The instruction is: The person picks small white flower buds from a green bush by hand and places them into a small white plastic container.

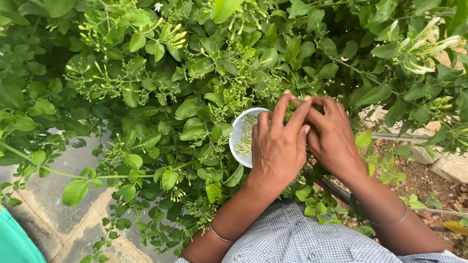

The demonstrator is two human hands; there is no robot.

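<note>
Left hand grips a white bowl of buds; beside the bowl, right hand fingers pinch into the bush.

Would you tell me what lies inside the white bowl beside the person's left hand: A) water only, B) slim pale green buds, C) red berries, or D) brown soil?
B: the white bowl, tucked among the leaves just past the left hand, holds a small heap of slim pale green buds, like the unopened ones on the shrub.
</note>
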